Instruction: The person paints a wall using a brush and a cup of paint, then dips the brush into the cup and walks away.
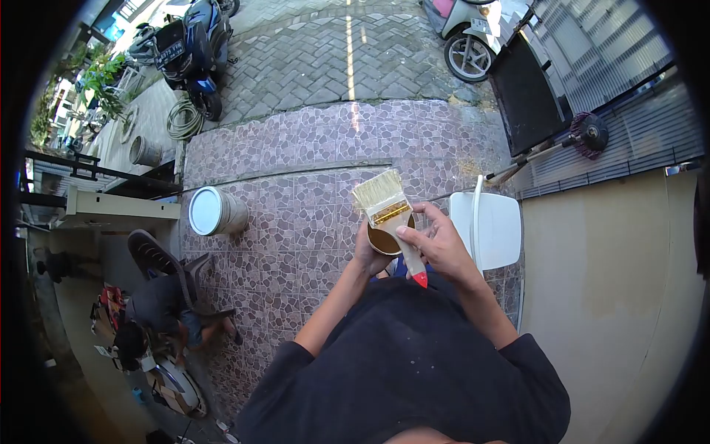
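Note:
My right hand [442, 240] grips a wide paintbrush [380, 190] by its pale wooden handle, the thumb lying across it. The bristles are cream-coloured and point up and away from me, above a gold-printed band, and the handle ends in a red tip near my shirt. Below the brush, my left hand [365, 250] is wrapped round a round cup [384, 242] with a brownish inside. The brush overlaps the cup's opening in this view, and part of the rim is hidden behind it. Both hands are in front of my dark shirt.
A lidded paint bucket [214, 211] stands on the tiled floor to the left, a white plastic chair [497, 229] to the right. A person [159, 303] bends beside a dark chair at lower left. Motorbikes [181, 52] are parked beyond; a long-handled brush [588, 135] leans right.

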`<act>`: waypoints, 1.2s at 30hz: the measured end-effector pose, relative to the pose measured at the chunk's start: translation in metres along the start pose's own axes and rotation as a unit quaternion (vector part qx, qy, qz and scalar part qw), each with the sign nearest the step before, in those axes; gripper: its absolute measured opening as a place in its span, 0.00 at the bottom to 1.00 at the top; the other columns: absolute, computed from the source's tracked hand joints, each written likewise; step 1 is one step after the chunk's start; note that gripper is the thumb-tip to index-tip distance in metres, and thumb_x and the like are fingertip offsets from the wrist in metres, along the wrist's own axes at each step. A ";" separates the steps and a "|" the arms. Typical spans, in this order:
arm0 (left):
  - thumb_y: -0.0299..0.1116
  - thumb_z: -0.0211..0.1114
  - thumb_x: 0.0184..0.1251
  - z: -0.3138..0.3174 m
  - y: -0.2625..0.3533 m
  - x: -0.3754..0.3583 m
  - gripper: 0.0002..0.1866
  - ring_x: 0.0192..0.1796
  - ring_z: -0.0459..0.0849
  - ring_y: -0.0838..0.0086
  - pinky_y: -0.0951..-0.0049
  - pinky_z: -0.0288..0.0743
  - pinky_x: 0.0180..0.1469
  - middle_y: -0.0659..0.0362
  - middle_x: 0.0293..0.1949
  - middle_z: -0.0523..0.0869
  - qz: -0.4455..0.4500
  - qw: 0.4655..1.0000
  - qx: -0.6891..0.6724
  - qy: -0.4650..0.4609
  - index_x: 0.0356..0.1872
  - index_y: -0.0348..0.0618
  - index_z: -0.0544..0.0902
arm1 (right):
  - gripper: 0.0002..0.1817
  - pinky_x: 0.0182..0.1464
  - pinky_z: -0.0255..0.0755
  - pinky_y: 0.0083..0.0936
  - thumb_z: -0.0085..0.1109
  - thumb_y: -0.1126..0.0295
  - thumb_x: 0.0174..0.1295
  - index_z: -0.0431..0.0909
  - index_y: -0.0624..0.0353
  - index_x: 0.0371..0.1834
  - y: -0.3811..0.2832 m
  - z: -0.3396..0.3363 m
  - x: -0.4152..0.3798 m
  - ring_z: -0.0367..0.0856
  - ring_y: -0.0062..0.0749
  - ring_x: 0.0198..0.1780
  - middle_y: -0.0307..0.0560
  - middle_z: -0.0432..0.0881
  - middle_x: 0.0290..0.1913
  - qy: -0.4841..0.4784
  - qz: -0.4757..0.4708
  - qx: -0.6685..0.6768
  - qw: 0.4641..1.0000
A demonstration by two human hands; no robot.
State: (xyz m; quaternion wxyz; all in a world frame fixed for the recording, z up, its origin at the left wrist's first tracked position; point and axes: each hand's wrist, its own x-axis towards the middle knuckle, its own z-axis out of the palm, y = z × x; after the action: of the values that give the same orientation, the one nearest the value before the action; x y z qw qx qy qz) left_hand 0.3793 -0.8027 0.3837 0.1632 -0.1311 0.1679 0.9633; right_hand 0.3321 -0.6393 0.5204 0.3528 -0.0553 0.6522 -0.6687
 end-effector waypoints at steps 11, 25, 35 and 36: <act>0.53 0.45 0.81 -0.023 0.107 0.089 0.28 0.59 0.86 0.62 0.56 0.84 0.59 0.53 0.58 0.85 0.083 0.995 0.002 0.050 0.67 0.45 0.77 | 0.30 0.24 0.67 0.17 0.70 0.64 0.69 0.73 0.70 0.69 -0.058 -0.003 0.157 0.80 0.15 0.24 0.42 0.87 0.25 -0.041 -0.019 -0.052 0.998; 0.59 0.47 0.79 -0.005 0.256 0.278 0.30 0.46 0.90 0.66 0.63 0.88 0.42 0.53 0.49 0.88 0.181 0.974 -0.071 0.116 0.65 0.46 0.78 | 0.27 0.25 0.72 0.18 0.68 0.67 0.71 0.73 0.70 0.67 -0.195 -0.048 0.403 0.84 0.18 0.26 0.44 0.88 0.26 -0.154 -0.001 -0.087 0.984; 0.60 0.44 0.80 -0.090 0.441 0.299 0.33 0.57 0.88 0.62 0.57 0.85 0.56 0.52 0.59 0.85 0.235 0.967 -0.069 0.067 0.69 0.45 0.75 | 0.26 0.21 0.60 0.12 0.68 0.68 0.71 0.72 0.70 0.67 -0.216 0.073 0.578 0.75 0.11 0.20 0.40 0.85 0.25 -0.197 0.005 -0.074 0.978; 0.63 0.43 0.80 -0.103 0.470 0.294 0.36 0.64 0.84 0.60 0.53 0.80 0.66 0.51 0.65 0.82 0.228 0.970 -0.084 -0.011 0.73 0.45 0.72 | 0.26 0.21 0.60 0.12 0.69 0.69 0.70 0.72 0.70 0.67 -0.217 0.090 0.598 0.75 0.12 0.19 0.39 0.85 0.24 -0.195 0.016 -0.072 0.978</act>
State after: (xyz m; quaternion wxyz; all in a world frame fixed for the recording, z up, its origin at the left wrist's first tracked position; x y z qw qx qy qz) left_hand -0.0372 -1.1788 0.3319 -0.0709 -0.0919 0.1100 0.9871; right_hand -0.1520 -1.0613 0.5004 0.4786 -0.1995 0.6180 -0.5910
